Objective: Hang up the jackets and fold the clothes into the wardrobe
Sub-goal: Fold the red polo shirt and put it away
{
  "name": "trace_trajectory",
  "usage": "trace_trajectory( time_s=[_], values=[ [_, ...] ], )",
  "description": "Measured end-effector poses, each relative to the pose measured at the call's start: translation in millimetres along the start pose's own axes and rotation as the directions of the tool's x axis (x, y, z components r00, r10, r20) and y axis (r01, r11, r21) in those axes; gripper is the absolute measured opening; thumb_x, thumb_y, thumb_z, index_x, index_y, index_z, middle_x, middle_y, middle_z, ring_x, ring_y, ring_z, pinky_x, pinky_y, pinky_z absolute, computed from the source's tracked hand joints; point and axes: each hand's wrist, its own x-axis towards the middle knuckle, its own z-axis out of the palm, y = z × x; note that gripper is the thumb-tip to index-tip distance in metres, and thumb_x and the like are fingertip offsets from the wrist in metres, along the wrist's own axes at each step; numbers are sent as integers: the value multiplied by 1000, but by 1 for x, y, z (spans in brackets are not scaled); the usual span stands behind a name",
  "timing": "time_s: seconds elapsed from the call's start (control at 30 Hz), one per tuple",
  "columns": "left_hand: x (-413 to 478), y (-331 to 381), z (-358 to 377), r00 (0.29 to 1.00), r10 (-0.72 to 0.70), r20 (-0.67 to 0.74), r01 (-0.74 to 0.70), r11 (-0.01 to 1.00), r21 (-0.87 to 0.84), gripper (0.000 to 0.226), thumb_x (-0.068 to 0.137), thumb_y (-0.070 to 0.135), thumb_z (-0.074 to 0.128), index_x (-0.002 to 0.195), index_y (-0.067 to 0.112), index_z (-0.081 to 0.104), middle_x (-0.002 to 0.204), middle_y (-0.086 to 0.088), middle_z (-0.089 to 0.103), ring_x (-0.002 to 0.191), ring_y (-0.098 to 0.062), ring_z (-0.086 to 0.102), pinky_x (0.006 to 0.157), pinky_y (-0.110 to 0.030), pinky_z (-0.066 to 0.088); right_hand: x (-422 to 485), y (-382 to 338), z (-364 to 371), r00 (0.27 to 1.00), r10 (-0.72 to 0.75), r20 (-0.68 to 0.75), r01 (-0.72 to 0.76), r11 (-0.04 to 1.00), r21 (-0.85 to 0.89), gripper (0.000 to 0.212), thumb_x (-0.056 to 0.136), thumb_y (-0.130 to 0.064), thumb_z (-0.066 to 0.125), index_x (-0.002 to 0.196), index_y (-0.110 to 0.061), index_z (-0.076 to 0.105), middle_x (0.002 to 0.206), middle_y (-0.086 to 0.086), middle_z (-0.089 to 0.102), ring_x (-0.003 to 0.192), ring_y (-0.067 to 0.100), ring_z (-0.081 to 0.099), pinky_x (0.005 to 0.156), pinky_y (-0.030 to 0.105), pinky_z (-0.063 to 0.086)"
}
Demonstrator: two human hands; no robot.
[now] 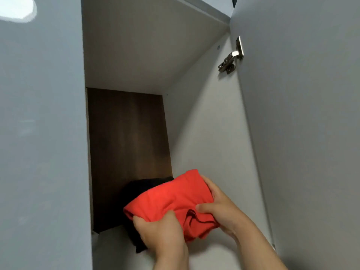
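A: Wardrobe (204, 133) first. We logged its door (302, 133) swung open on the right, a dark wood back panel (126, 133) and a pale shelf (116, 250) below.

B: Progress?

A: We judged it partway. A black garment (134, 193) already lay on the shelf against the back panel, roughly folded. The red garment (167, 195) was folded too, inside the compartment and overlapping the black one's right side. We couldn't tell whether it rested there or hung just above. We saw no jackets, rail or hangers, so we couldn't score the hanging part.

B: Hands?

A: Both gripped the red garment. The left hand (161, 232) came from below at the near left corner, thumb on top, fingers hidden under the cloth. The right hand (220, 207) clasped the right edge, thumb pressed on top, fingers curled round the far side. Neither was spread flat.

B: What was left?

A: Our guess was to set it down, let go, then do whatever clothes remained out of view.
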Motion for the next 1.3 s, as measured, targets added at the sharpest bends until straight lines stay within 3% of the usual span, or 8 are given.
trace_trajectory(
  time_s=[0.3,0.6,0.7,0.87,0.97,1.07,1.17,1.3],
  values=[
    [52,40,72,993,115,3,-112,962,250,58,76,7,69,130,3,48,125,-29,53,110,-48,55,91,-47,45,99,-5,4,989,-36,-147,31,999,-34,63,73,22,66,123,-16,59,97,-4,73,78,6,70,71,19,53],
    [133,34,135,994,-2,-113,41,940,340,51,81,7,55,130,0,43,128,-33,48,111,-51,55,91,-52,44,193,25,26,992,35,-119,-55,984,-169,72,76,10,63,140,-20,50,124,3,62,107,16,61,92,22,51],
    [158,17,149,994,-31,-101,72,898,434,56,83,4,55,137,1,38,134,-34,42,115,-53,51,96,-55,41,221,54,26,991,119,-65,-131,966,-224,70,83,1,65,146,-21,45,130,3,58,107,13,59,77,8,48],
    [178,-44,125,996,-85,-40,92,778,622,72,91,15,61,152,11,22,142,-33,30,124,-51,41,104,-51,36,227,126,27,980,197,24,-136,757,-639,64,96,-29,57,154,-25,30,154,5,40,139,19,41,113,21,29],
    [169,-71,112,981,164,105,-183,587,789,82,87,26,69,154,25,22,151,-26,20,127,-47,37,103,-52,36,227,149,23,999,23,43,16,677,-736,61,99,-33,51,155,-30,26,155,9,35,142,21,36,116,25,24],
    [164,-83,99,856,425,294,-449,331,830,52,91,40,58,139,20,54,153,-17,36,132,-41,41,97,-51,40,222,159,27,985,-138,103,164,579,-799,53,103,-36,41,154,-37,27,163,3,17,148,18,21,121,26,13],
    [168,-77,94,959,183,216,-260,268,928,76,86,77,20,145,35,42,161,1,22,143,-28,26,111,-41,29,220,161,23,982,-32,189,181,466,-866,59,101,-56,29,156,-37,18,166,-2,3,152,18,7,123,32,5],
    [173,-73,90,966,26,257,-254,274,928,94,75,87,27,153,35,21,164,5,5,147,-26,17,115,-40,23,223,155,7,940,238,243,65,576,-815,78,90,-73,35,156,-40,9,165,-9,-6,152,19,-3,123,35,1]
  ],
)
